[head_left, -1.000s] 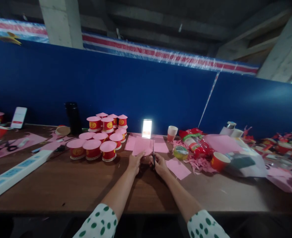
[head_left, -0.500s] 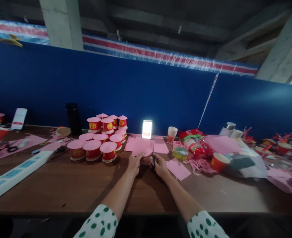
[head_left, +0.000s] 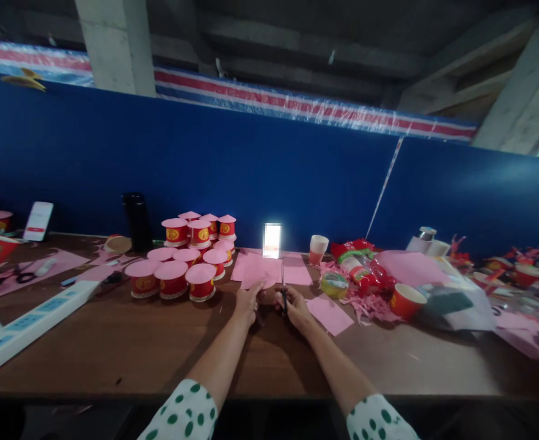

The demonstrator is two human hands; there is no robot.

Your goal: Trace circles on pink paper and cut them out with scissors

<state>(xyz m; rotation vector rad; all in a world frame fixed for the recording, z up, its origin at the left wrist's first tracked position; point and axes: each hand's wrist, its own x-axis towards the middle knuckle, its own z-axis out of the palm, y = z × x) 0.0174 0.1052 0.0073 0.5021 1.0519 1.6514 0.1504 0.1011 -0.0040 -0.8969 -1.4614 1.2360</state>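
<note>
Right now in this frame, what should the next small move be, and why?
Probably a short snip near the right edge of the pink sheet: the left grip holds the sheet, and the right grip has the scissors close beside that edge. The blade opening is too small to tell.

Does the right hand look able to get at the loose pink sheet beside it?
Probably yes: the pink sheet lies flat just to the right of the right hand, with nothing seen on top. The scissors in that hand might hamper picking it up.
</note>
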